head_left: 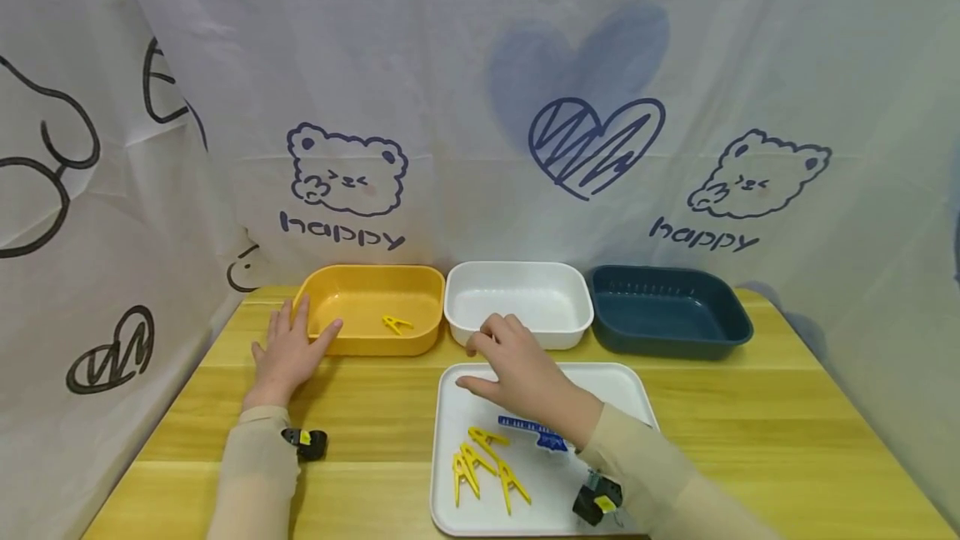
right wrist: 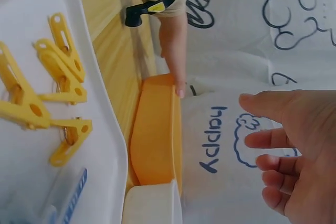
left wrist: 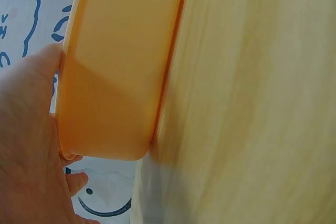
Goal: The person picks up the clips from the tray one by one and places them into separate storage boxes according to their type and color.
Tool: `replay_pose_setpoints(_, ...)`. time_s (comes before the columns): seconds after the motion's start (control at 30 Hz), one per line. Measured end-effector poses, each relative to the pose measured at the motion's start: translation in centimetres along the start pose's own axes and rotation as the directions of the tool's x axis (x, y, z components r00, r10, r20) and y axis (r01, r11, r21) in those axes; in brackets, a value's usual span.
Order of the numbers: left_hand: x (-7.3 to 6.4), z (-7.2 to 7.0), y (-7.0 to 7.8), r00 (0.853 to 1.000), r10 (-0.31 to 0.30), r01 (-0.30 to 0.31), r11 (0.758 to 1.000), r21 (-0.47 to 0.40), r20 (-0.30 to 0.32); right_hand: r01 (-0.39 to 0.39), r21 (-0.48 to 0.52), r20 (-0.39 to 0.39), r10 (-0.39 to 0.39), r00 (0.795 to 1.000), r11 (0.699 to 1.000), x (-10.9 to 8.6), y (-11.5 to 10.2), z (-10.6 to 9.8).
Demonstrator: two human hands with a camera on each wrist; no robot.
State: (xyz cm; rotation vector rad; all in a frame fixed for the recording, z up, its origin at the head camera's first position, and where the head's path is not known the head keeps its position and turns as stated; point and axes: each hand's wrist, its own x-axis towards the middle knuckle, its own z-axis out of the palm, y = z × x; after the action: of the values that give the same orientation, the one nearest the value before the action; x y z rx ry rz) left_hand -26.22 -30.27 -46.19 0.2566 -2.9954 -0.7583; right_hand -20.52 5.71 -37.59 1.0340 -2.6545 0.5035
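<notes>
My left hand (head_left: pixel 287 355) rests at the left front corner of the yellow bin (head_left: pixel 337 346), fingers spread over its rim. In the left wrist view, the thumb (left wrist: pixel 50 59) lies against the rim. One yellow clothespin (head_left: pixel 396 324) lies inside this bin. My right hand (head_left: pixel 517 369) hovers over the back of the white tray (head_left: pixel 444 440), fingers loosely bent and apart, holding nothing. Several yellow clothespins (head_left: pixel 510 486) lie on the tray's left part. Near them is a blue strip with ruler-like marks (head_left: pixel 517 422) and a star-shaped end, partly hidden by the right arm.
A white bin (head_left: pixel 517 282) and a dark blue bin (head_left: pixel 667 342) stand beside the yellow bin along the back of the wooden table (head_left: pixel 787 440). A printed cloth (head_left: pixel 465 107) hangs close behind them. Each wrist carries a small black camera mount (head_left: pixel 307 444).
</notes>
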Motion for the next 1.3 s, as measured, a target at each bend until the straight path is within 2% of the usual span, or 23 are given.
replay_pose_setpoints(0.27,-0.1,0.0,0.2,1.000,0.001,-0.001,1.000,0.005,0.001,-0.078,0.074,-0.003,0.078,0.997,0.994,-2.1,0.6,-0.1)
replay_pose_setpoints(0.43,-0.1,0.0,0.2,1.000,0.001,-0.001,1.000,0.004,0.000,-0.100,0.094,-0.031,0.104,0.994,0.991,-3.1,1.0,0.2)
replay_pose_setpoints(0.67,-0.1,0.0,0.1,1.000,-0.003,0.003,1.000,0.003,-0.001,-0.173,0.168,-0.026,0.179,0.983,0.971,-4.3,0.9,0.7)
replay_pose_setpoints(0.8,-0.1,0.0,0.0,1.000,0.000,0.000,1.000,0.003,-0.007,-0.180,0.192,-0.027,0.188,0.982,0.965,-4.9,1.0,1.4)
replay_pose_setpoints(0.97,-0.2,0.0,0.0,1.000,0.002,-0.002,1.000,-0.005,-0.006,-0.165,0.171,-0.029,0.172,0.985,0.971,-5.3,1.0,2.3)
replay_pose_setpoints(1.1,-0.2,0.1,0.0,1.000,0.004,-0.004,1.000,-0.006,-0.009,-0.185,0.168,0.038,0.181,0.983,0.968,-5.4,0.8,2.7)
replay_pose_setpoints(1.2,-0.2,0.1,0.0,1.000,0.005,-0.005,1.000,-0.006,-0.010,-0.222,0.178,0.112,0.205,0.972,0.959,-5.4,0.7,3.1)
replay_pose_setpoints(1.3,-0.2,0.1,0.0,1.000,0.004,-0.004,1.000,-0.010,-0.009,-0.242,0.159,0.154,0.218,0.964,0.957,-5.4,0.7,3.7)
